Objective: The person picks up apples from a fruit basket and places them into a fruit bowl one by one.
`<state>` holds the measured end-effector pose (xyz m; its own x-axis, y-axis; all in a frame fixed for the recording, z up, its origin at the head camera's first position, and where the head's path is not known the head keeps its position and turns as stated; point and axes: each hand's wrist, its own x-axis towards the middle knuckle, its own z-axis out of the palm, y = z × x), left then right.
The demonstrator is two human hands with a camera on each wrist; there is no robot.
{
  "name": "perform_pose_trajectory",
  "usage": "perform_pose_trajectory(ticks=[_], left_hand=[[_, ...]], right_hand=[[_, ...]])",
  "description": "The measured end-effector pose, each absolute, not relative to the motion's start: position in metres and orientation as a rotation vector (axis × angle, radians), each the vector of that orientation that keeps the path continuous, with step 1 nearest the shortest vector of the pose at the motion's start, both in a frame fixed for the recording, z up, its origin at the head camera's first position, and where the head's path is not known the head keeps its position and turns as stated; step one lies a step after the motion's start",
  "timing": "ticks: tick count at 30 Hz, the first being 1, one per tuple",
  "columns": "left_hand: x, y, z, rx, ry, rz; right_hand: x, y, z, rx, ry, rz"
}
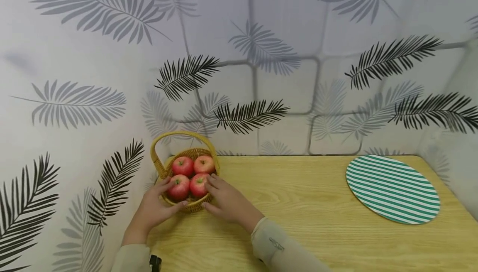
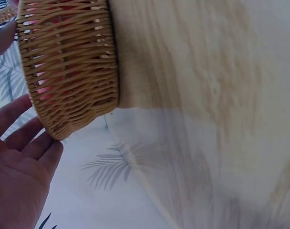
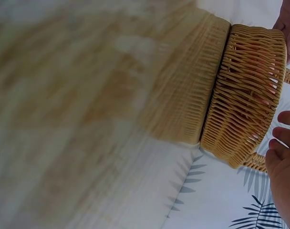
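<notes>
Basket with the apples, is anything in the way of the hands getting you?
Nothing visible is in the way. The left hand and right hand are right at opposite sides of the basket, with no other object between.

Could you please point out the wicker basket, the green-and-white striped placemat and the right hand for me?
Wicker basket (image 2: pixel 71 64): left wrist view, on its woven side wall.
Green-and-white striped placemat (image 1: pixel 393 189): head view, middle of its striped top.
Right hand (image 1: pixel 227 200): head view, on the back of the hand.
</notes>
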<state>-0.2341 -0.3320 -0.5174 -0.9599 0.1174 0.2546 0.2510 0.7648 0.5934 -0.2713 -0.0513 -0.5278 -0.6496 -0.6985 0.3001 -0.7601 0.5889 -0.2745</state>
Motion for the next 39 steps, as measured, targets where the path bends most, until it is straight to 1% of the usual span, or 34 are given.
perform_pose_trajectory(ticks=[7, 17, 26, 34, 39], left_hand=[[-0.237, -0.334, -0.519, -0.298, -2.773, -0.997], [-0.240, -0.336, -0.518, -0.292, -2.789, -0.928], [-0.236, -0.335, -0.514, -0.235, -2.846, -0.942], [-0.238, -0.335, -0.516, -0.206, -2.844, -0.971], [-0.237, -0.334, -0.515, -0.194, -2.844, -0.988]], right_hand=[[-0.277, -0.061, -0.530, 1.242, -2.624, 0.548], [-0.280, -0.067, -0.528, 1.182, -2.658, 0.557], [-0.280, -0.071, -0.529, 1.135, -2.705, 0.558], [-0.281, -0.081, -0.515, 1.021, -2.787, 0.642], [-0.280, -0.083, -0.514, 1.021, -2.798, 0.575]])
